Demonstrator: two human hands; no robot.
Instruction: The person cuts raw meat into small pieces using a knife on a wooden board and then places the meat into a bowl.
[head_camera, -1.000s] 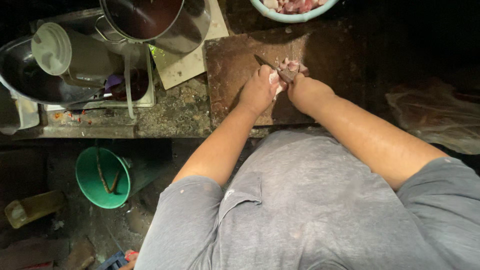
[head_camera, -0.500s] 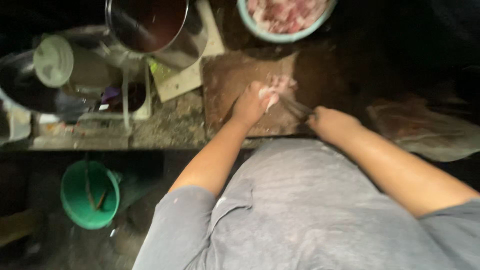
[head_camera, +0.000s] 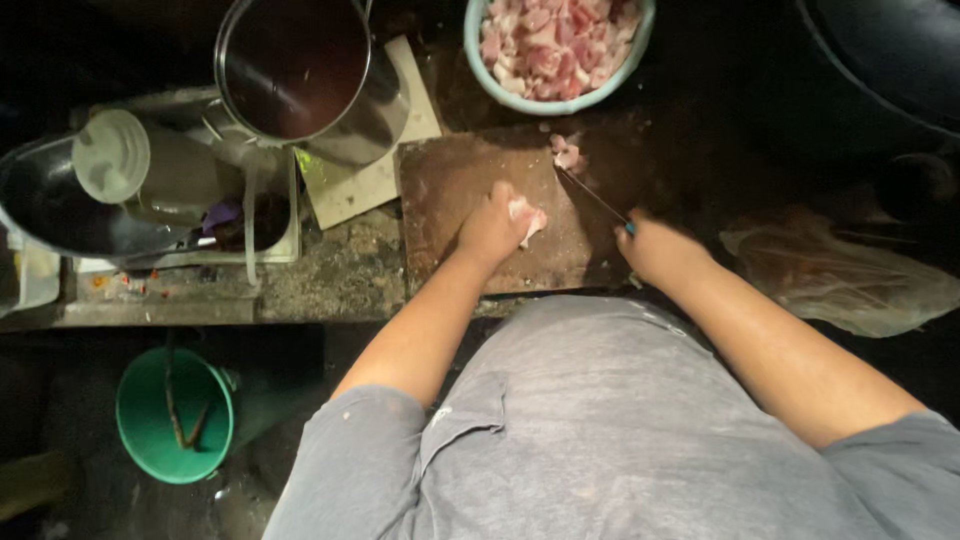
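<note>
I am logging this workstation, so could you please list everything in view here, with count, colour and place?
cutting board: one, brown, centre of the counter
raw meat piece: one, pale pink, under the left hand
cut meat bits: a few, pink, far edge of the board
knife: one, thin dark blade, in the right hand
bowl of meat: one, teal, beyond the board
steel pot: one, silver, far left of the board
plastic jug: one, whitish, left
bucket: one, green, on the floor, lower left
plastic bag: one, clear, right
left hand: on the meat piece
right hand: grips the knife
</note>
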